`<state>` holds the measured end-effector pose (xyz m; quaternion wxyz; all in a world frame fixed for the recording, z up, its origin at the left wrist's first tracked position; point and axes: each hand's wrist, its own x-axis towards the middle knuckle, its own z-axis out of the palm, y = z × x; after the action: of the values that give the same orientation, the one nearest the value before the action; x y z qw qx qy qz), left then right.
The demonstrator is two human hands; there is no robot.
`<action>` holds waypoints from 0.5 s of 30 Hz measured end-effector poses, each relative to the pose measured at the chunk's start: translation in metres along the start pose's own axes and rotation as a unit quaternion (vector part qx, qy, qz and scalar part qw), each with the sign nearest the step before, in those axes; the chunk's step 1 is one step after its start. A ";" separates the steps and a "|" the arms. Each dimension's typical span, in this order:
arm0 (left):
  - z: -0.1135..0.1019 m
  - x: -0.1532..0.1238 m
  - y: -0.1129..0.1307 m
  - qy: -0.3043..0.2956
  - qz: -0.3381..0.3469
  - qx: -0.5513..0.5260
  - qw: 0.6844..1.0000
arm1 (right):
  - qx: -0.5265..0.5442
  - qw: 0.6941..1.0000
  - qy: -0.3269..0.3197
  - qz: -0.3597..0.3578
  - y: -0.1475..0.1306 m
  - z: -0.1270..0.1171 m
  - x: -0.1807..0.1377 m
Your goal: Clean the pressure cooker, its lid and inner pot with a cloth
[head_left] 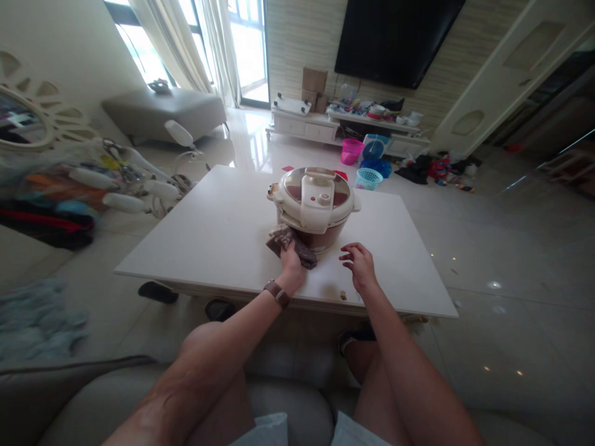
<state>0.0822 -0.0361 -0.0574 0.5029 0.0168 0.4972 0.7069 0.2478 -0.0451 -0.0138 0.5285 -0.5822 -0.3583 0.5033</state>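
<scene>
Bunched brown cloth (305,253) by lidded cream cooker (317,207)

We are in a home's living room, with a wide black television (397,40), cream fabric curtains (170,40) and a grey padded sofa (111,391).

White table (209,229), cooker (320,209) on top.
Cooker is cream and brown, upright, lidded, around mid-table. Small brownish bit (343,295) at near edge, too small to identify.

The cooker (317,214) is cream and brown, the cloth (280,236) mottled grey-brown, the bench (223,235) white, the watch (277,293) brown, the television (395,40) black.
</scene>
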 end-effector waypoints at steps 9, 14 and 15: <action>0.007 0.057 0.036 -0.027 0.107 0.058 0.992 | -0.004 1.000 -0.007 -0.003 0.001 0.001 0.000; -0.002 0.030 0.019 -0.009 0.052 0.046 0.998 | -0.019 1.000 -0.010 0.003 0.004 0.003 0.001; -0.005 0.020 0.015 -0.007 0.032 0.039 0.999 | -0.030 0.999 -0.014 0.010 0.005 0.004 0.001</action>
<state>0.0590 -0.0248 -0.0584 0.4824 0.0576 0.5200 0.7026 0.2432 -0.0440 -0.0190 0.5007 -0.5940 -0.3748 0.5059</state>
